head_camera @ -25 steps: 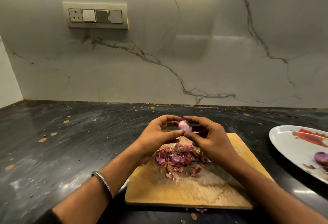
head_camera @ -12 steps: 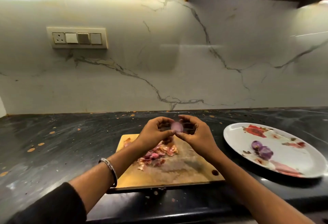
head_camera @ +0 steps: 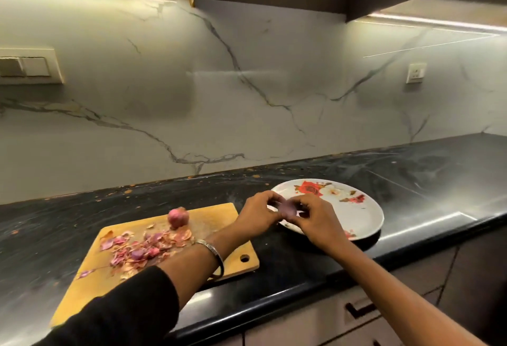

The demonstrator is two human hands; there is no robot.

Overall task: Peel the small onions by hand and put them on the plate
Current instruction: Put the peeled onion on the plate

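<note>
Hands met over the near-left rim of the flowered plate (head_camera: 365,215); the left hand (head_camera: 256,215) and the right hand (head_camera: 312,218) each pinched the same small peeled onion (head_camera: 288,207), fingers curled round it from either side (motion blur hid exactly where the fingertips sat). That onion hung just above the plate rather than resting on it.

Risk, as I judged it: a peeled onion would be slick, and with two hands sharing so small a thing, an uneven release could send it rolling off the shallow rim onto the dark counter (head_camera: 411,181); the plate also sat close to the counter's front edge, so a nudge from the right wrist could shift it.

Count: one onion in the hands; one unpeeled onion (head_camera: 178,217) standing at the back of the wooden cutting board (head_camera: 236,259); one loose heap of peelings (head_camera: 137,249) across the board; one plate; one bangle (head_camera: 212,249) on the left wrist. Whether other onions lay on the plate behind the hands, I could not tell.
</note>
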